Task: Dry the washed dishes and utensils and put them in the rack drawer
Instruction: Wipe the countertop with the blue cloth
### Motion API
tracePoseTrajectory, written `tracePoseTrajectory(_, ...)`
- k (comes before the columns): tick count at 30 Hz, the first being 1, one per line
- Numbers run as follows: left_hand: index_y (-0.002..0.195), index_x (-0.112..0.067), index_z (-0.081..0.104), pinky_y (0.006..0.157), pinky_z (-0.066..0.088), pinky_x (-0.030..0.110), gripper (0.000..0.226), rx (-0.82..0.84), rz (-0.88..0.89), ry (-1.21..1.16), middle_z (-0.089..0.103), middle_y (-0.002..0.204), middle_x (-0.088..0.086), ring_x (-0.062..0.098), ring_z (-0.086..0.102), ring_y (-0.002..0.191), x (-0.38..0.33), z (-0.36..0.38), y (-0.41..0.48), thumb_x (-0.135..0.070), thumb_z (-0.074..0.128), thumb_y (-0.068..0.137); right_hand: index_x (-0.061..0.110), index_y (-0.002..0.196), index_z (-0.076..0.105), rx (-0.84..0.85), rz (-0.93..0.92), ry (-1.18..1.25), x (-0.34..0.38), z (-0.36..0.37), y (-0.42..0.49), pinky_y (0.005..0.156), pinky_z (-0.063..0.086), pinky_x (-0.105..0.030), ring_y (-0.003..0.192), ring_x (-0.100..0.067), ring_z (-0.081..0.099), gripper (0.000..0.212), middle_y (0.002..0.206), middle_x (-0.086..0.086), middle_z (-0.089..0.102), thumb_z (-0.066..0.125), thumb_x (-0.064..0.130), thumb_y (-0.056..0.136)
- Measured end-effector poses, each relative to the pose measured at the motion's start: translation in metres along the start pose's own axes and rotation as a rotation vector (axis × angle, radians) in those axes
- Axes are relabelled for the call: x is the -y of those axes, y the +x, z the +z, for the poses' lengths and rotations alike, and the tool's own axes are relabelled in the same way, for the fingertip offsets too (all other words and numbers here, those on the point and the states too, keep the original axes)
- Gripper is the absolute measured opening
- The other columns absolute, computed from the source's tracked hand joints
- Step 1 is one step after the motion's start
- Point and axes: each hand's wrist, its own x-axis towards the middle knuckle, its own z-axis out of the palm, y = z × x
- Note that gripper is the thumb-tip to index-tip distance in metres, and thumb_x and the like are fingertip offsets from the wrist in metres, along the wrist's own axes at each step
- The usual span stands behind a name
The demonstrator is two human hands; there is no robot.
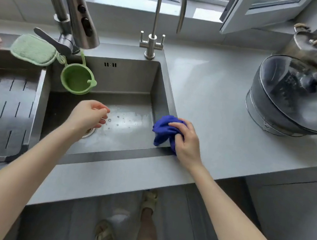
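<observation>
Blue cloth [165,130] is bunched up in the right hand [186,141], whose fingers curl tight around it. It sits on the desk [216,99], at the front right corner of the sink [123,77], with part of it hanging over the rim. The left hand [88,116] hovers over the wet sink floor near the drain, fingers loosely curled, with nothing in them. A green cup [76,79] hangs inside the sink from the big tap [77,10]. A green sponge [33,49] lies just left of that tap. A pot with a glass lid [296,97] stands on the desk, well apart to the right.
</observation>
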Motion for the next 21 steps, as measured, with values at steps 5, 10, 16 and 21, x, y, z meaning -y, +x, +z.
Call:
tracePoseTrajectory(5,0.089,-0.011,0.066,0.072,0.053,0.030,0.017,0.013,0.001,-0.004,0.066,0.088,0.011,0.018,0.062,0.073,0.009,-0.024,-0.012,-0.009,0.049,0.090,0.004,0.118,0.061,-0.312,0.380,-0.215,-0.063,-0.082,-0.024,0.097,0.032,-0.019,0.121,-0.028,0.047,0.039,0.133,-0.017,0.045,0.038,-0.001,0.087)
tracePoseTrajectory(10,0.084,-0.015,0.067,0.081,0.053,0.037,0.019,0.021,-0.021,-0.012,0.067,0.087,0.010,0.021,0.062,0.078,0.017,-0.034,-0.024,-0.008,0.050,0.089,0.006,0.102,0.071,-0.274,0.329,-0.440,-0.055,-0.012,-0.060,0.095,0.042,-0.052,0.109,-0.048,0.051,0.042,0.123,-0.026,0.055,0.042,0.004,0.071)
tracePoseTrajectory(16,0.095,-0.008,0.066,0.075,0.053,0.032,0.018,0.035,0.019,-0.015,0.066,0.090,0.012,0.019,0.062,0.075,0.008,-0.028,-0.030,-0.008,0.049,0.090,0.014,0.092,0.072,-0.047,0.035,-0.328,0.055,0.104,-0.089,0.100,0.039,-0.060,0.111,-0.047,0.055,0.031,0.117,-0.022,0.061,0.046,0.012,0.077)
tracePoseTrajectory(21,0.095,-0.007,0.065,0.067,0.049,0.025,0.017,0.019,0.054,-0.102,0.063,0.087,0.013,0.018,0.059,0.071,-0.012,-0.024,-0.025,-0.008,0.048,0.091,0.014,0.105,0.066,0.072,0.323,0.443,0.119,0.080,-0.066,0.100,0.043,-0.031,0.108,-0.019,0.056,0.038,0.116,-0.008,0.061,0.037,0.000,0.085)
